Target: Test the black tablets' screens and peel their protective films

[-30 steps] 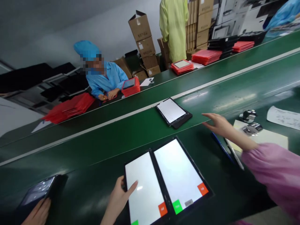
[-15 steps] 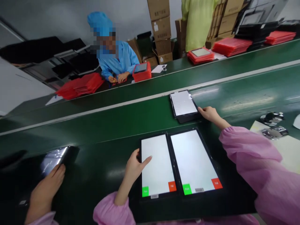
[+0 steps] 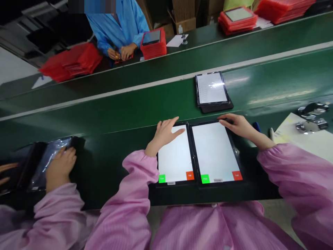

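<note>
- At the bench's near edge, our left hand (image 3: 166,133) lies flat and open on the left tablet (image 3: 174,156).
- Our right hand (image 3: 235,125) curls over the right tablet (image 3: 215,152)'s top corner, likely to steady it.

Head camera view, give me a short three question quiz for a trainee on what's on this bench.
1. True or false: the left hand rests on the left tablet.
2. What does the right hand touch? A) right tablet B) metal clips C) red trays
3. What colour is each tablet's bottom-left button?

Key: 1 true. 2 A, at its top corner. 3 green.
</note>
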The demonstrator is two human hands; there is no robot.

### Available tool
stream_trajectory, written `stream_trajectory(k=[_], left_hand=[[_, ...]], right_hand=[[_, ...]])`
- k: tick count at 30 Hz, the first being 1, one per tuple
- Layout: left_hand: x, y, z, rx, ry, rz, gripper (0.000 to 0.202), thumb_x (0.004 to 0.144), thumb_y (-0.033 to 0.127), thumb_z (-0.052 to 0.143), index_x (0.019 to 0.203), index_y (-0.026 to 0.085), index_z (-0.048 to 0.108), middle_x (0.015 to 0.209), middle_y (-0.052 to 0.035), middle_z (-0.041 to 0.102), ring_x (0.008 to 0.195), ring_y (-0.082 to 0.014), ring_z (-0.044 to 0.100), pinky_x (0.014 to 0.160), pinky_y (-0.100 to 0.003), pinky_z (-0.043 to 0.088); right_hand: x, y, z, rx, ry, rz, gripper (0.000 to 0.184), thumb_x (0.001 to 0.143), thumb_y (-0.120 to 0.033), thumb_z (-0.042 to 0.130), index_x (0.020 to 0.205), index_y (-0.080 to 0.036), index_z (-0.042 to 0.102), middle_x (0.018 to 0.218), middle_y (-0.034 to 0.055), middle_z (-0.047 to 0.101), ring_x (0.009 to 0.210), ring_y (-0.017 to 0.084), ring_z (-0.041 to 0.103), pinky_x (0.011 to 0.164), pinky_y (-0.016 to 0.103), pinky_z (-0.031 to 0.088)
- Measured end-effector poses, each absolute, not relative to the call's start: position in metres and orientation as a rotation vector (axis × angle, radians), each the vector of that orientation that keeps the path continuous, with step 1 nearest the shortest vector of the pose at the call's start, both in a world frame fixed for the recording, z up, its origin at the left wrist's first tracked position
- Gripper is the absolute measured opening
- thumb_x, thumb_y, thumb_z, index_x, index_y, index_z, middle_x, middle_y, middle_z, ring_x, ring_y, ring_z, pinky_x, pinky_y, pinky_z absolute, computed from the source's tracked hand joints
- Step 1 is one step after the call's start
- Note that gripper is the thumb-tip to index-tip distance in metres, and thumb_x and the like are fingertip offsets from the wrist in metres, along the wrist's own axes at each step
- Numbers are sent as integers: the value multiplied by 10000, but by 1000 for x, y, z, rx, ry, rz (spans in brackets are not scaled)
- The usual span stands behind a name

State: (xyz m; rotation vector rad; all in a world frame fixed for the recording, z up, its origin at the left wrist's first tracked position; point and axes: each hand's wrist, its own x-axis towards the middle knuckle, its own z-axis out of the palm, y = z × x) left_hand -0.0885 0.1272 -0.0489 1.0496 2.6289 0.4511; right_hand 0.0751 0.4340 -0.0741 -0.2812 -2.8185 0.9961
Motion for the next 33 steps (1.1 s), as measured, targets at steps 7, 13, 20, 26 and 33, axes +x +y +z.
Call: stream_trajectory(k=[7, 13, 20, 26, 33], left_hand=[[-77, 133, -53, 1121, 2594, 290, 792, 815, 738, 715, 1392, 208, 601, 1339, -125, 602, 1245, -365, 537, 1101, -506, 413], [-43, 111, -50, 1374, 2732, 325, 802, 931, 732, 577, 1480, 151, 516, 1436, -192, 562, 1359, -377, 492, 1202, -585, 291], [82, 83, -35, 2189, 2267, 967, 160, 989, 173, 626, 1133, 179, 696, 1013, -37, 738, 1034, -175, 682, 1173, -401, 385], [104, 82, -30, 2081, 1950, 1176, 210, 992, 67, 506, 935, 116, 702, 892, -37, 756, 786, -134, 695, 698, -276, 560], [97, 67, -30, 1875, 1903, 1208, 233, 990, 127, 500, 1087, 165, 709, 955, -44, 783, 859, -147, 747, 824, -250, 591]], right_hand=[[77, 425, -74, -469, -2723, 998, 322, 922, -377, 537, 1030, -180, 768, 996, 92, 768, 848, 273, 701, 777, 352, 555], [101, 394, -53, -222, -2700, 863, 150, 961, -237, 546, 899, -202, 678, 1110, 121, 735, 1058, 306, 672, 963, 433, 513], [207, 325, 12, 746, -2711, 1439, 320, 1138, -163, 297, 1033, -199, 598, 901, 32, 715, 779, 153, 678, 765, 293, 561], [247, 359, -10, 165, -2674, 1282, 160, 1075, -262, 493, 1194, -253, 599, 1138, 91, 711, 1035, 216, 726, 809, 265, 637], [276, 336, -80, -315, -2593, 987, 374, 988, -343, 635, 1310, -218, 494, 1148, 139, 643, 1007, 284, 710, 767, 381, 644]])
